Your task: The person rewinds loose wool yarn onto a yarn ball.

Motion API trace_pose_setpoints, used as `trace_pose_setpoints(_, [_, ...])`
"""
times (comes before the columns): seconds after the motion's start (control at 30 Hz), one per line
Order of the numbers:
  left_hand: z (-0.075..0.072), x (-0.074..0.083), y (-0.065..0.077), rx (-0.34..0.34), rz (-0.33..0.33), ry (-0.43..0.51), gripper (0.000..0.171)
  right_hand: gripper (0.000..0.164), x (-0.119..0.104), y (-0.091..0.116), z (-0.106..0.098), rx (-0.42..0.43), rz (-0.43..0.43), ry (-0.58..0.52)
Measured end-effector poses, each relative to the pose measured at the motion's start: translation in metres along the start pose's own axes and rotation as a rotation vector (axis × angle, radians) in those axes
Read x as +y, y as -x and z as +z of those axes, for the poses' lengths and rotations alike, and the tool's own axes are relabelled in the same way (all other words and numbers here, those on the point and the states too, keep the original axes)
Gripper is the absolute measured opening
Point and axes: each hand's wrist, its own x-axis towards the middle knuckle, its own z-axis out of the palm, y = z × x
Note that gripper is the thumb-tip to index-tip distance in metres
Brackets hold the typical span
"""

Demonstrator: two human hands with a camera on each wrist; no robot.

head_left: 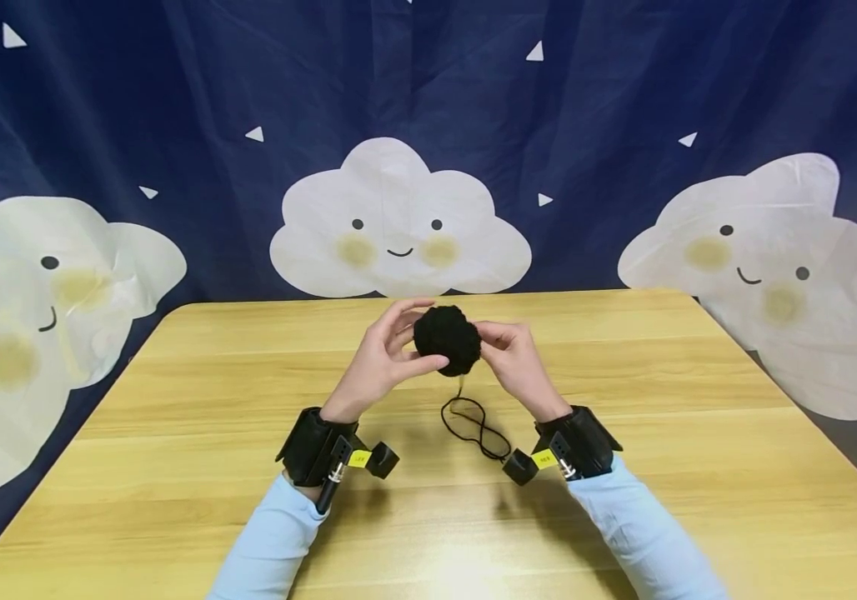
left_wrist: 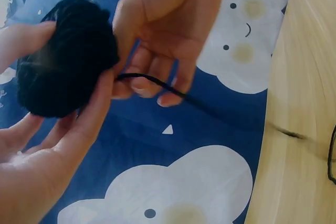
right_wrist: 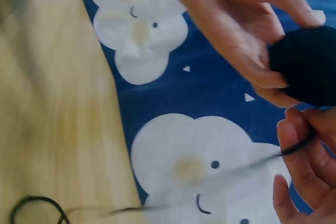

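Note:
A ball of black yarn is held above the far half of the table. My left hand grips it from the left, thumb in front and fingers behind. On its right side my right hand pinches the yarn strand close to the ball. In the left wrist view the loose strand runs from the right fingertips across toward the table. The right wrist view shows the strand passing over the right hand's fingers. Its tail hangs in a loop below the ball.
The wooden table spreads beneath both hands, with its back edge near the dark blue curtain printed with smiling clouds. Black wrist straps with small cameras sit on both forearms, the left camera and the right camera facing inward.

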Motion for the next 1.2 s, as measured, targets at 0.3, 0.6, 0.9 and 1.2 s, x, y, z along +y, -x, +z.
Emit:
trace_pose_setpoints(0.3, [0.0,0.001,0.001,0.147,0.053,-0.006,0.046,0.014,0.006,0.01,0.023,-0.161,-0.026,-0.004])
trace_pose_setpoints(0.6, [-0.001,-0.004,-0.001,0.235,0.092,0.009,0.036,0.018,-0.002,0.015,0.033,-0.242,-0.05,0.011])
trace_pose_setpoints(0.9, [-0.041,-0.101,-0.021,0.258,0.25,-0.164,0.062,0.017,-0.017,0.014,0.023,-0.184,-0.009,0.065])
trace_pose_setpoints(1.2, [-0.01,-0.02,-0.004,0.158,0.191,-0.189,0.045,0.014,-0.027,0.009,0.013,-0.176,-0.086,0.106])
